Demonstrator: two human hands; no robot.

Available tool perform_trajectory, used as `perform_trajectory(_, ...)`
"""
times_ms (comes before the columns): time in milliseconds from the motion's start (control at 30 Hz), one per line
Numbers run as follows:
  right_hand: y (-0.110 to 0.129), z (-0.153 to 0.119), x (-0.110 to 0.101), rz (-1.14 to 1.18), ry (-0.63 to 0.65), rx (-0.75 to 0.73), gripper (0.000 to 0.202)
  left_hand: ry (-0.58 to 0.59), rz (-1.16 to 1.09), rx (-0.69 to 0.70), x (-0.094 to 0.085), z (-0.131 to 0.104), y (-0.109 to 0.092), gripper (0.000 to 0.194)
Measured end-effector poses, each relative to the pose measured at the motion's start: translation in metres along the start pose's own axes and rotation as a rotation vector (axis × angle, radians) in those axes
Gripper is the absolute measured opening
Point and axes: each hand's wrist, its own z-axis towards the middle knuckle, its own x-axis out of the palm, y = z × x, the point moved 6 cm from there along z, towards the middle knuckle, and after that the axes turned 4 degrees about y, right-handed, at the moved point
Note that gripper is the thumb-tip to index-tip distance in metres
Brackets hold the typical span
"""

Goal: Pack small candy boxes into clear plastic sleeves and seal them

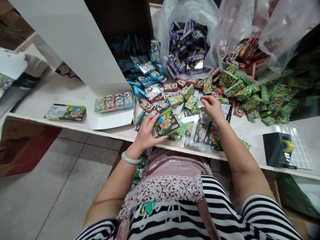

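Observation:
My left hand [147,132], with a pale bangle at the wrist, grips a black printed box [167,124] between thumb and fingers, just above the table's front edge. Over the pile, my right hand [213,106] has its thumb and fingertips drawn together. Whether anything small sits between them I cannot make out. Close to those fingertips lie small green candy boxes [191,102] and another standing green box [207,85]. Flat black printed packs in clear plastic [200,131] lie beneath and between my hands.
Blue small boxes [147,68] spill from a white carton [100,50]. Behind are plastic bags of purple boxes [186,43] and red boxes [247,53]. Green boxes [277,96] heap at right, near a tape dispenser [278,150]. A filled four-color pack [114,102] lies left.

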Motion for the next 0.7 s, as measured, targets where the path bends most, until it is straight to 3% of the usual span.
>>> perform_trajectory(133, 0.011, 0.074, -0.003, -0.230, -0.042, -0.037, 0.025, -0.055, -0.006, -0.006, -0.010, -0.004, 0.005, 0.092)
perform_trajectory(233, 0.036, 0.113, 0.014, -0.541, 0.087, -0.077, 0.028, -0.063, -0.012, -0.009, -0.015, -0.004, 0.008, 0.093)
perform_trajectory(333, 0.045, 0.131, 0.040, -0.901, 0.271, -0.069, 0.034, -0.056, -0.007, -0.004, -0.018, -0.003, 0.011, 0.095)
perform_trajectory(433, 0.044, 0.134, 0.053, -1.049, 0.280, -0.122, 0.038, -0.044, 0.007, -0.015, -0.019, -0.002, 0.016, 0.094)
perform_trajectory(567, 0.034, 0.126, 0.046, -0.951, 0.213, -0.239, 0.032, -0.038, -0.001, -0.016, -0.019, -0.004, 0.020, 0.095)
perform_trajectory(633, 0.033, 0.114, 0.029, -0.716, 0.106, -0.250, 0.027, -0.045, -0.015, -0.016, -0.020, -0.005, 0.022, 0.094)
perform_trajectory(700, 0.028, 0.096, 0.009, -0.367, -0.007, -0.149, 0.022, -0.057, -0.022, -0.019, -0.021, -0.006, 0.023, 0.093)
